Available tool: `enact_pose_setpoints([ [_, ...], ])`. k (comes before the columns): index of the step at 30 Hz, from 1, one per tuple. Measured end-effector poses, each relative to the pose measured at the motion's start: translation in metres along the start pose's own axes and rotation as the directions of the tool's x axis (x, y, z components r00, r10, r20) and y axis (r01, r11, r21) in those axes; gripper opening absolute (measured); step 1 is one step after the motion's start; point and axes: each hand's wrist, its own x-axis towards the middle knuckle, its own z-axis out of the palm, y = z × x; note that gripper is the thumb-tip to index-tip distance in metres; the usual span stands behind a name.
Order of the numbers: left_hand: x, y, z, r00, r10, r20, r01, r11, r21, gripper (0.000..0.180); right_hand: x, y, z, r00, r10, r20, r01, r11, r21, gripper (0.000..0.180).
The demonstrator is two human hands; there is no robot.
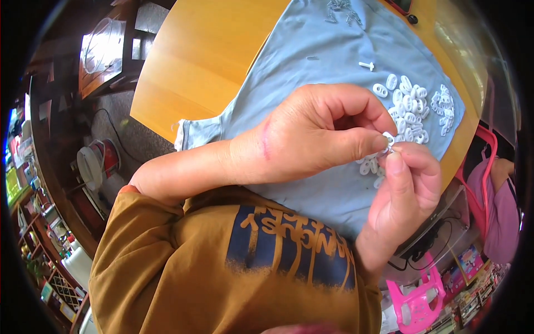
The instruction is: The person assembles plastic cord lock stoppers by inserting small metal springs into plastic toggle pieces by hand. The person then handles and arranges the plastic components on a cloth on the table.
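Observation:
My left hand [328,131] reaches across the cloth, thumb and forefinger pinching a small white oval plastic piece [389,137]. Close against it, my right hand [409,181] is closed in a pinch at the piece's lower edge. A tiny silvery bit shows at those fingertips, too small to name. Just beyond the hands lies a pile of white oval plastic pieces with holes [409,103], partly hidden by my fingers. A white plastic plunger-shaped piece [366,65] lies apart from the pile. Farther right is a heap of small white plastic parts [443,108].
Light blue cloth [250,117] covers much of the wooden table [200,50]. Small thin grey pieces [344,12] lie in a heap at its far end, with a single one [312,58] nearer. A pink plastic stool [417,300] stands lower right; another person's sleeve [498,217] shows at right.

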Motion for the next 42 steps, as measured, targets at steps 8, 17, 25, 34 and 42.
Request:
enact_pose_setpoints([
  [8,0.002,-0.004,-0.004,0.999,0.036,0.007,-0.036,0.999,-0.012,0.013,0.003,0.003,0.002,0.999,-0.051,-0.007,0.049,0.993,-0.109,0.013],
  [17,0.002,-0.007,-0.010,0.980,0.197,0.020,-0.189,0.901,0.390,0.012,0.002,0.004,0.004,0.980,-0.191,0.049,0.195,0.905,-0.377,0.019],
  [25,0.005,-0.018,-0.008,0.897,0.439,0.048,-0.400,0.761,0.511,0.012,0.001,-0.001,0.002,0.994,-0.098,0.051,0.109,0.936,-0.334,0.020],
  [34,0.007,-0.017,-0.011,0.891,0.445,0.085,-0.433,0.781,0.450,0.012,0.002,-0.004,0.002,0.997,-0.068,0.035,0.075,0.946,-0.316,0.021],
  [42,-0.001,-0.008,-0.010,0.989,0.129,0.075,-0.140,0.977,0.163,0.013,0.003,0.001,-0.006,0.945,-0.289,0.154,0.327,0.800,-0.502,0.024],
])
